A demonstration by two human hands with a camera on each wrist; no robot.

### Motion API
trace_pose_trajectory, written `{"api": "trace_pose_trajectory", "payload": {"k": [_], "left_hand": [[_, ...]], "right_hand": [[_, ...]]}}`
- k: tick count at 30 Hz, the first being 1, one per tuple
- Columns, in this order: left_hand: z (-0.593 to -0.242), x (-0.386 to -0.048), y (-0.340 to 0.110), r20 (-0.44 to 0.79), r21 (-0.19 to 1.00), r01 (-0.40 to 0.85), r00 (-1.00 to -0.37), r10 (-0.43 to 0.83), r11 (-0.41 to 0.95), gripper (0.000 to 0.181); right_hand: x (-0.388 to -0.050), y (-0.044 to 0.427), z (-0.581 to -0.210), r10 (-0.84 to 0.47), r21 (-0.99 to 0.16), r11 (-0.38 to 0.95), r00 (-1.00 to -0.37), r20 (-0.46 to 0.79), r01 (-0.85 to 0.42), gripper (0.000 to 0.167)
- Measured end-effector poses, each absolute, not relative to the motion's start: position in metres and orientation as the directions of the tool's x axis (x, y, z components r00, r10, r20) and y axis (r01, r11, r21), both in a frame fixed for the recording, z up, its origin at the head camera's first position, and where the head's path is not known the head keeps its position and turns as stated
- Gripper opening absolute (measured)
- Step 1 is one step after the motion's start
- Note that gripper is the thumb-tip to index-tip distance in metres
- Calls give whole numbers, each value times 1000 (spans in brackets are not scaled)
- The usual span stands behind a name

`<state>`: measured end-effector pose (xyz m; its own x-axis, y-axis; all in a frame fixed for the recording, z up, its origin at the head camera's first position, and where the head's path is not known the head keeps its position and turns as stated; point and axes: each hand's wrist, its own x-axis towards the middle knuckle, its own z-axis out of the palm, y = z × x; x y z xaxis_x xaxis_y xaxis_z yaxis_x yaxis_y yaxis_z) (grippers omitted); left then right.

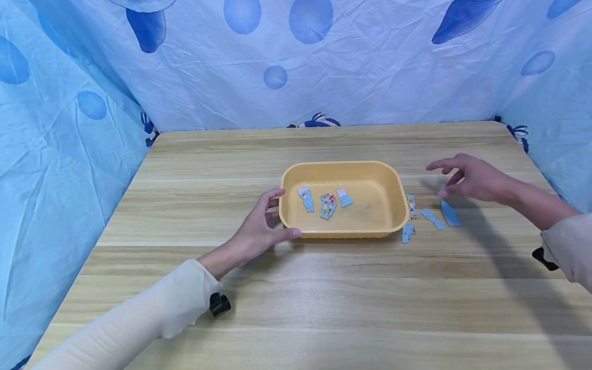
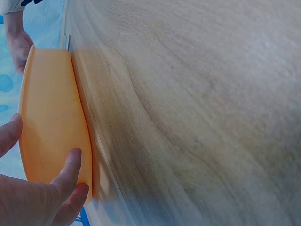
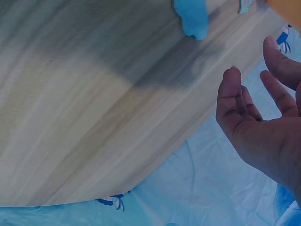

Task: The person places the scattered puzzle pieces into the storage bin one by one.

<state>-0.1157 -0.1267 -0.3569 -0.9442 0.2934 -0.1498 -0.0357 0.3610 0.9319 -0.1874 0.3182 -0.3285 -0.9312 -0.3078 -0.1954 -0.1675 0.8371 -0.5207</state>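
1. Three flat, irregular pieces lie apart inside the yellow tray (image 1: 342,173): a blue piece with a pale top (image 1: 306,200) toward its left edge, a multicoloured piece (image 1: 328,206) left of its middle, and a small blue-and-white piece (image 1: 344,199) just right of that
2. The yellow tray stands on the wooden tabletop (image 1: 324,308), about midway between the left and right edges and well apart from the far edge
3. The left hand (image 1: 255,226) holds the tray's near left corner, thumb on the near rim, other fingers spread against the left wall
4. Just beyond the tray's right edge lies a patterned piece (image 1: 411,207), partly hidden by the rim; by the near right corner lies a notched blue piece (image 1: 406,233)
5. Toward the tabletop's right edge are a narrow blue strip (image 1: 433,219) and, just beside it, a broader blue piece (image 1: 450,214)
6. The right hand (image 1: 474,177) hangs above these, fingers bent and spread, thumb apart from the forefinger
7. A bubble-printed blue curtain (image 1: 208,87) stands behind the tabletop's far edge
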Motion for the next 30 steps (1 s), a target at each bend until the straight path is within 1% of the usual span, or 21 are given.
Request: {"api": "trace_pose_trajectory", "payload": {"k": [10,19,27,30], "left_hand": [[-355,-115,-126,-157,923,-40,-947,279,382,95],[-356,-116,-127,-156,925,-40,-947,281,379,95],[-358,-116,-127,-153,927,-38,-946,285,372,95],[-358,-116,-127,-153,929,-39,-946,286,368,95]], "right_hand": [[-183,331,-343,-311,-503,847,-927,-208,-171,63],[-179,338,-349,-337,-520,833,-918,-209,-187,60],[-173,343,-350,-302,-546,831,-910,-285,-105,64],[-170,345,-353,-302,-552,828,-904,-301,-93,66]]}}
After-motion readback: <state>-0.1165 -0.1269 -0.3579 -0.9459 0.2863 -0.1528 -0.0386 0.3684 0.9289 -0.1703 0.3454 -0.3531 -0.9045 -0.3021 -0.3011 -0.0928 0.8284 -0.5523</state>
